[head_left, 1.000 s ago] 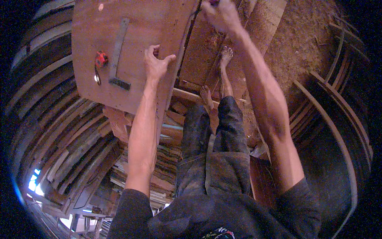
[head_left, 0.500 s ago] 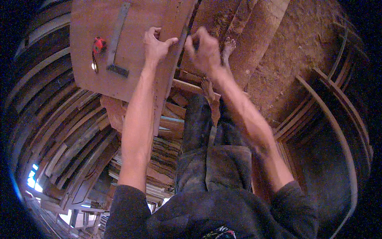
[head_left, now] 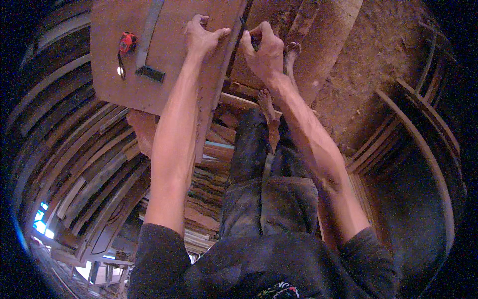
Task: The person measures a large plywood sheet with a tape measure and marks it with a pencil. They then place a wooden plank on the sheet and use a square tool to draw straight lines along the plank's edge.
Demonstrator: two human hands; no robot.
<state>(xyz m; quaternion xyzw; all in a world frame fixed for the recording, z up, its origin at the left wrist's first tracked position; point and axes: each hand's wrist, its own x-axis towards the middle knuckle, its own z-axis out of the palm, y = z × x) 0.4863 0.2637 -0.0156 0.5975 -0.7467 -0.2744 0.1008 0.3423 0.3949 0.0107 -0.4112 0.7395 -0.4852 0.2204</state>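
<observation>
My left hand (head_left: 203, 39) rests on a broad brown wooden board (head_left: 114, 92), its thumb stretched toward the board's right edge and its fingers apart. Just beyond that edge, my right hand (head_left: 265, 52) is closed in a pinch around a thin dark stick (head_left: 243, 22), perhaps a pencil; its tip pokes out toward the board's edge. Left of my left hand, a metal square (head_left: 149, 73) lies on the board, with its dark stock nearest me. A red and black tape measure (head_left: 128, 42) with a dark strap lies farther left.
Many curved-looking planks (head_left: 74, 144) are stacked along the left. Rough boards (head_left: 204, 192) are piled below the board, beside my legs. Bare feet (head_left: 266, 99) show near my right forearm. Dusty ground (head_left: 358, 74) spreads to the right, with more timber (head_left: 423, 144) leaning beyond it.
Both hands have shifted slightly away from me along the board's edge. My right hand, blurred before, is now sharper, and the dark stick shows in its pinch.
</observation>
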